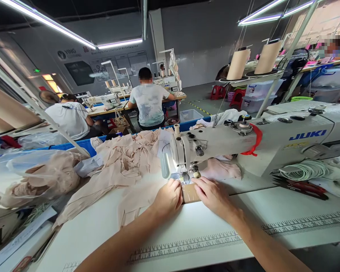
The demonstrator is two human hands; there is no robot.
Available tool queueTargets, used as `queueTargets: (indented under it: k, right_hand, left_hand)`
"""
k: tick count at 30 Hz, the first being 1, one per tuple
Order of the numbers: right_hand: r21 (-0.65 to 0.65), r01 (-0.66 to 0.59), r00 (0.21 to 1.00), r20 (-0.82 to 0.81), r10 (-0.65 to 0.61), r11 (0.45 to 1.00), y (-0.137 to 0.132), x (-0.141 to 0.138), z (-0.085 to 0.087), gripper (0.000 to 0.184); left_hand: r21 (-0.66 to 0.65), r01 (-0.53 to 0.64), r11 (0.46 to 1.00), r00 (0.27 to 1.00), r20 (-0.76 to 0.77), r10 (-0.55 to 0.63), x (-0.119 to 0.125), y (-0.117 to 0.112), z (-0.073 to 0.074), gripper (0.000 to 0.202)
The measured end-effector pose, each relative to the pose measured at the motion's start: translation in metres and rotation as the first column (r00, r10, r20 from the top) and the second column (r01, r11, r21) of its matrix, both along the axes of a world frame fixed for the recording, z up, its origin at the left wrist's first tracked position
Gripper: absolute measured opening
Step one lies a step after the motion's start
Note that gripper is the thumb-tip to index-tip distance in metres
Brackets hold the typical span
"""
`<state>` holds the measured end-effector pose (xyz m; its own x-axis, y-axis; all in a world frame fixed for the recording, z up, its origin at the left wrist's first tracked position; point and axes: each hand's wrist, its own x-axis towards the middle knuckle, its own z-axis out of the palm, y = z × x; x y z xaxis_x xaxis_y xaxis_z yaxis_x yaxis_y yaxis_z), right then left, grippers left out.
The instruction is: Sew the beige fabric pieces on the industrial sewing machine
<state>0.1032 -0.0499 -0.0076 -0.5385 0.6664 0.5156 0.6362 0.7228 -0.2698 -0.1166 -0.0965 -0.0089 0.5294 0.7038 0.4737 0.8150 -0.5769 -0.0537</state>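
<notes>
Fabric pcs (124, 160), lt pinkish-beige, wrinkled, overlapping

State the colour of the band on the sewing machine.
The band is red, shown in the head view.

Sewing workshop: people (149, 102) are sitting at machines (112, 100)
A JUKI sewing machine (215, 139) is standing on a ruler-marked table (102, 241), thread cones (238, 65) are sitting nearby, beige fabric (130, 155) is lying heaped

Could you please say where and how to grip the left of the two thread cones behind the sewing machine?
Probably grip the left cone around its middle, from the left: its round side looks open there, and the other cone stands to its right.
</notes>
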Motion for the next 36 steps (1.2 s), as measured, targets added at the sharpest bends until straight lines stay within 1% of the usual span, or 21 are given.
queueTargets:
  k: [3, 4, 8, 11, 16, 19, 24, 28, 31, 32, 33, 35, 36]
  right_hand:
    - [-0.141, 0.022, 0.998, -0.053, -0.029, 0.990, 0.009, -0.002, 0.003, 0.027]
    - [-0.171, 0.035, 0.997, -0.063, -0.046, 0.985, 0.014, -0.003, 0.004, 0.027]
    - [-0.189, 0.111, 0.993, -0.024, -0.117, 0.976, 0.036, -0.006, 0.009, 0.024]
    - [-0.207, 0.130, 0.991, -0.002, -0.133, 0.970, 0.044, -0.007, 0.009, 0.023]
    - [-0.213, 0.158, 0.985, -0.027, -0.168, 0.964, 0.033, -0.006, 0.005, 0.028]
    - [-0.213, 0.151, 0.985, -0.056, -0.166, 0.965, 0.027, -0.007, 0.004, 0.031]
    - [-0.242, 0.123, 0.985, -0.093, -0.149, 0.963, 0.029, -0.010, 0.008, 0.032]
    - [-0.249, 0.093, 0.988, -0.097, -0.120, 0.964, 0.031, -0.009, 0.011, 0.036]
    - [-0.228, 0.080, 0.989, -0.106, -0.106, 0.971, 0.027, -0.004, 0.013, 0.037]
    - [-0.213, 0.092, 0.987, -0.107, -0.117, 0.973, 0.024, -0.003, 0.015, 0.037]
    - [-0.199, 0.108, 0.986, -0.102, -0.130, 0.974, 0.021, -0.002, 0.016, 0.037]
    - [-0.166, 0.131, 0.985, -0.086, -0.146, 0.977, 0.009, -0.004, 0.019, 0.034]
    - [-0.141, 0.126, 0.988, -0.074, -0.137, 0.982, 0.000, -0.007, 0.021, 0.030]
  left_hand:
    - [-0.003, 0.006, 1.000, 1.000, -0.009, -0.006, -0.001, 0.000, 0.001, 0.031]
    - [-0.001, 0.009, 1.000, 1.000, -0.016, -0.009, -0.001, 0.001, 0.001, 0.031]
    - [0.021, 0.018, 1.000, 0.999, -0.031, -0.017, -0.002, 0.002, 0.001, 0.029]
    - [0.031, 0.020, 0.999, 0.999, -0.032, -0.019, -0.002, 0.002, -0.001, 0.027]
    - [0.025, 0.017, 1.000, 0.999, -0.049, -0.016, -0.002, 0.002, -0.001, 0.030]
    - [0.022, 0.019, 1.000, 0.999, -0.048, -0.018, -0.004, 0.004, 0.001, 0.029]
    - [-0.023, 0.025, 0.999, 1.000, 0.010, -0.024, -0.009, 0.012, 0.003, 0.029]
    - [-0.062, 0.005, 0.998, 0.999, 0.035, -0.003, -0.007, 0.013, 0.003, 0.029]
    - [-0.099, 0.004, 0.995, 0.998, 0.068, 0.003, -0.008, 0.012, 0.008, 0.029]
    - [-0.119, -0.012, 0.993, 0.995, 0.100, 0.024, -0.011, 0.013, 0.011, 0.028]
    - [-0.141, -0.050, 0.989, 0.987, 0.142, 0.070, -0.015, 0.014, 0.015, 0.027]
    - [-0.178, -0.199, 0.964, 0.942, 0.237, 0.239, -0.029, 0.019, 0.022, 0.025]
    - [-0.195, -0.293, 0.936, 0.900, 0.274, 0.339, -0.037, 0.021, 0.025, 0.023]
